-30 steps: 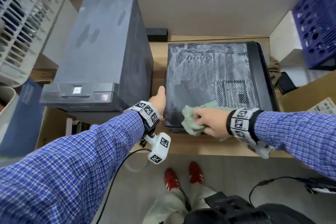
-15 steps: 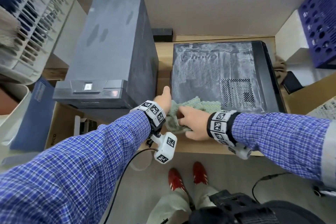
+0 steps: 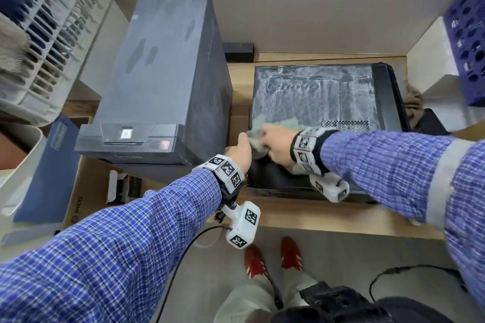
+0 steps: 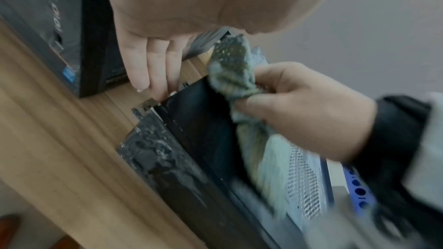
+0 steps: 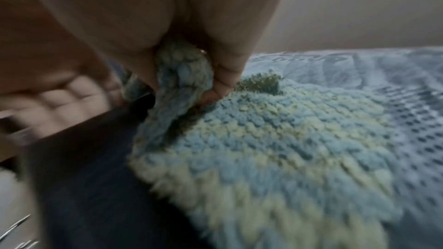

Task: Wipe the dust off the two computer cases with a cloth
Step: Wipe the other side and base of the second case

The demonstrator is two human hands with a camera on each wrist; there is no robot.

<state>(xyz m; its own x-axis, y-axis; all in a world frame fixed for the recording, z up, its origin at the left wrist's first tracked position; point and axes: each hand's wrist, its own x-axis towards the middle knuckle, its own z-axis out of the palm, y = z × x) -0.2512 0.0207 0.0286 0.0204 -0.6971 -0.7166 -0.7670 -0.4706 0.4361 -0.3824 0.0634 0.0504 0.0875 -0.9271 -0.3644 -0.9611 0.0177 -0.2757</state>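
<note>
A tall dusty grey computer case (image 3: 162,81) stands upright at the left. To its right a black case (image 3: 322,102) lies flat on the wooden shelf (image 3: 301,217), its far half streaked with dust and its near strip wiped dark. My right hand (image 3: 273,139) grips a bunched green-blue cloth (image 3: 258,136) near the flat case's left edge. In the right wrist view the cloth (image 5: 263,149) spreads over the case top below my fingers (image 5: 225,77). My left hand (image 3: 240,149) rests against the flat case's left side with straight fingers (image 4: 153,67) pointing down.
A white slatted basket (image 3: 39,21) is at the upper left and a blue crate (image 3: 467,34) at the upper right. A cardboard box (image 3: 78,199) and a blue folder (image 3: 44,170) sit at the left. Right of the flat case lies a brown rag (image 3: 414,102).
My right hand has dragged the cloth from the flat case's near edge leftwards and then farther back along its left edge. The left hand has stayed at the case's side.
</note>
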